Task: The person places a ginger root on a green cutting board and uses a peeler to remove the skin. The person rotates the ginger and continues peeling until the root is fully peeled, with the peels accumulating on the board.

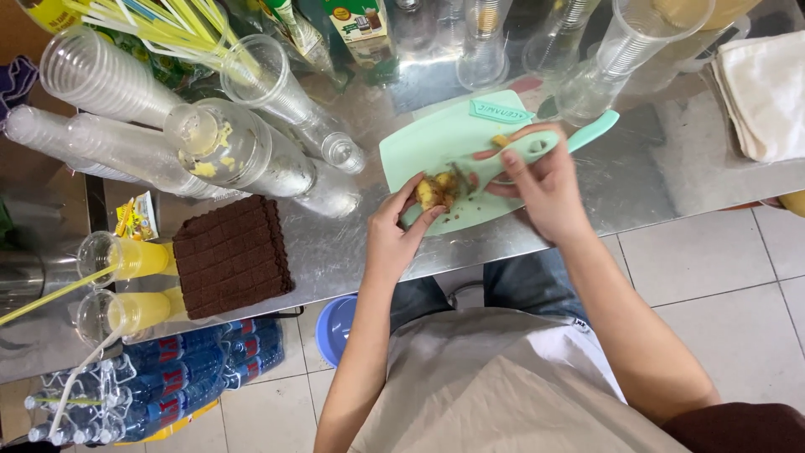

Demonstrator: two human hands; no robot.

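Observation:
My left hand (392,228) pinches a small yellow-brown piece of fruit (436,191) that rests on a mint green cutting board (436,147). My right hand (545,186) grips a mint green peeler (537,147) by its handle, with the head against the fruit. Brown peel scraps lie on the board around the fruit. The board sits on a shiny metal counter (620,176).
Stacks of clear plastic cups (109,80) lie on the counter's left, more stand at the back. A brown woven cloth (231,256) and two cups of yellow juice (126,285) sit at left. A folded white towel (767,92) is at right. Bottled water packs (168,386) and a blue bucket (337,327) stand on the floor.

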